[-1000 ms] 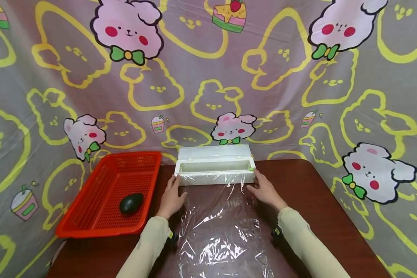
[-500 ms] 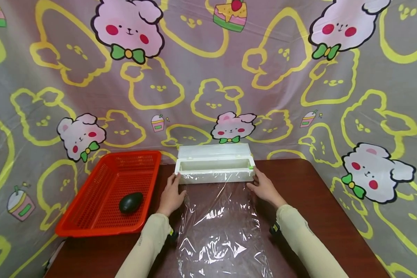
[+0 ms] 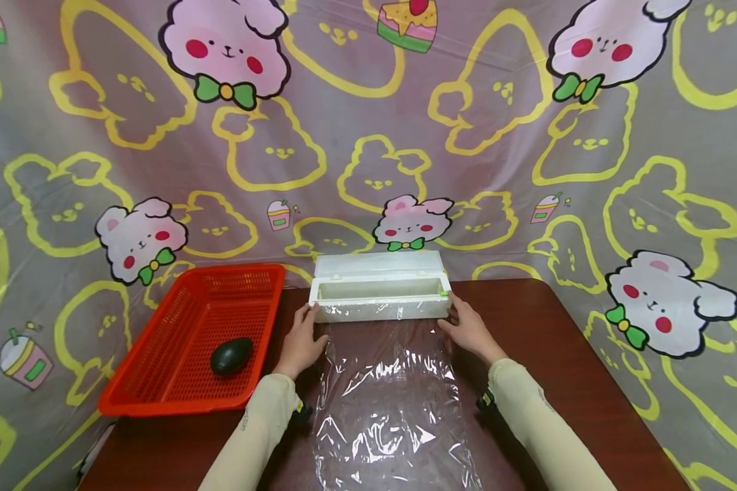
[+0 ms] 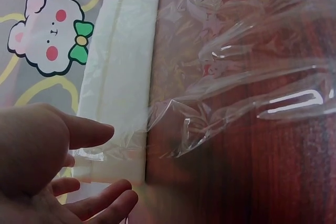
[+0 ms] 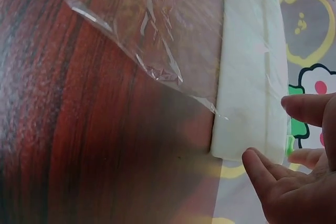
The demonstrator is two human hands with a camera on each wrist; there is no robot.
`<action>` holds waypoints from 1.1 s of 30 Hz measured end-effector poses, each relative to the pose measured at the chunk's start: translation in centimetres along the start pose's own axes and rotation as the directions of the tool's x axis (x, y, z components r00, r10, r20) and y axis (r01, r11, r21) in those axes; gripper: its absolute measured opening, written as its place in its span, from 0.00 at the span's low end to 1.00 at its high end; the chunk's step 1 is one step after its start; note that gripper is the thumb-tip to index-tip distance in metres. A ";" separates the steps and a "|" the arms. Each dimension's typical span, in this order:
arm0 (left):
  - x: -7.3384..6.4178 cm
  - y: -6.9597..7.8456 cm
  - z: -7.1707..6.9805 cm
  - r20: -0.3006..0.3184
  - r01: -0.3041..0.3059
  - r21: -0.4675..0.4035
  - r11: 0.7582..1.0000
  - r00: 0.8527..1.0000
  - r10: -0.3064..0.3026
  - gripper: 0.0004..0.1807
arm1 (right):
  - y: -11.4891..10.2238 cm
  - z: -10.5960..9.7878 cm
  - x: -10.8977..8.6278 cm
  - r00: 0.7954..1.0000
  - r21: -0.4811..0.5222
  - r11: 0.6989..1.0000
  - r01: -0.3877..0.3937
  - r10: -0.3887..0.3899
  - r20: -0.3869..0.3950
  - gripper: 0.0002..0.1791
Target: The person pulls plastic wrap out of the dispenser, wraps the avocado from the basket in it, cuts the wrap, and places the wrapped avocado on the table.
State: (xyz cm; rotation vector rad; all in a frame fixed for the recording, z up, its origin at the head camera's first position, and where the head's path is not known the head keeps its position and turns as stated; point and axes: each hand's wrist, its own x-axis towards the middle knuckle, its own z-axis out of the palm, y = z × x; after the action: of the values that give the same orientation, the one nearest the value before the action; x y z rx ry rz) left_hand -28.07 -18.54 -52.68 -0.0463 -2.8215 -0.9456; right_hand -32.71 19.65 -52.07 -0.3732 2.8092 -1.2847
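Left of the white box (image 3: 377, 311), a red basket (image 3: 181, 409) is seen, and inside it a dark green, avocado-shaped object (image 3: 231, 356) is placed toward the side nearer the box. At the box's left end, the left hand (image 3: 301, 343) is held with thumb and fingers spread apart about the corner; whether the box is firmly touched cannot be told. Along the back of the box, a pale lid (image 3: 379, 262) is raised, and a long hollow is exposed. Over the box's front wall and out toward the person, a sheet of clear film (image 3: 374, 385) is spread, creased and glinting, above the reddish-brown table (image 3: 516, 307). At the box's right end, near a small green tab (image 3: 444, 293), the right hand (image 3: 469, 331) is positioned, its thumb and fingers likewise apart, contact again unclear. Behind the box and on both sides, a cloth (image 3: 503, 157) printed with rabbits is hung.
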 end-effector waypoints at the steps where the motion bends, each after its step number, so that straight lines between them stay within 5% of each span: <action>1: 0.0 0.0 0.0 0.003 0.001 -0.002 1.000 1.000 -0.001 0.43 | 0.0 0.0 0.0 1.000 -0.003 1.000 0.005 -0.005 -0.001 0.43; 33: -0.6 1.5 -1.3 0.041 -0.009 0.076 0.997 0.999 0.006 0.43 | 0.0 -0.7 0.9 0.997 -0.091 0.995 0.033 -0.040 -0.073 0.38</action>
State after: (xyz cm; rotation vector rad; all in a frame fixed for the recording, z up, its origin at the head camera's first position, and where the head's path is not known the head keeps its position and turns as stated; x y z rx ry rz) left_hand -27.14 -18.11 -50.89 -0.0678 -2.8897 -0.8447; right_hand -33.64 19.97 -51.51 -0.3897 2.9430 -1.2066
